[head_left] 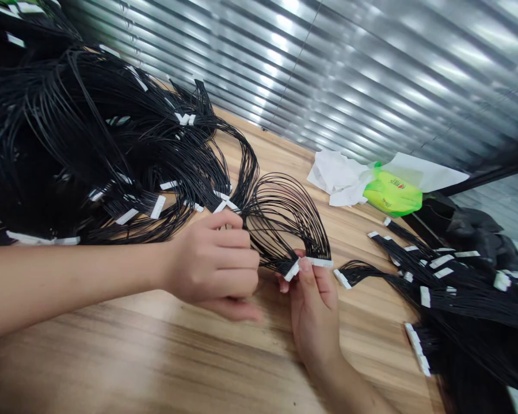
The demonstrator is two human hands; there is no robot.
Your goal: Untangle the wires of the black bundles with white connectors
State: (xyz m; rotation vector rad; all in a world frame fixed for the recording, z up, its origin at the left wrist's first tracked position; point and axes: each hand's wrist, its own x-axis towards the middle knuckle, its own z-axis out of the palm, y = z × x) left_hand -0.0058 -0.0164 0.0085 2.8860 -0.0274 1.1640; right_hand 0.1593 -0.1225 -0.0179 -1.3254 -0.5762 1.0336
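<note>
My right hand (315, 305) pinches the white connector ends of a black wire harness (304, 213) between thumb and fingers. One white connector (292, 270) angles down beside the thumb, and another connector (322, 263) lies across the fingers. From these ends the thin black wires loop up and back to the left. My left hand (216, 264) is closed, back upward, its fingers curled toward the wires and slightly blurred. Whether anything is inside its grip is hidden. Just behind its knuckles lie more white connectors (224, 201).
A large heap of black wire harnesses (69, 132) fills the left of the wooden table (155, 356). More harnesses (466, 299) lie on the right. Behind are white paper (339, 175), a green plastic pack (392, 192) and a corrugated metal wall (328, 69).
</note>
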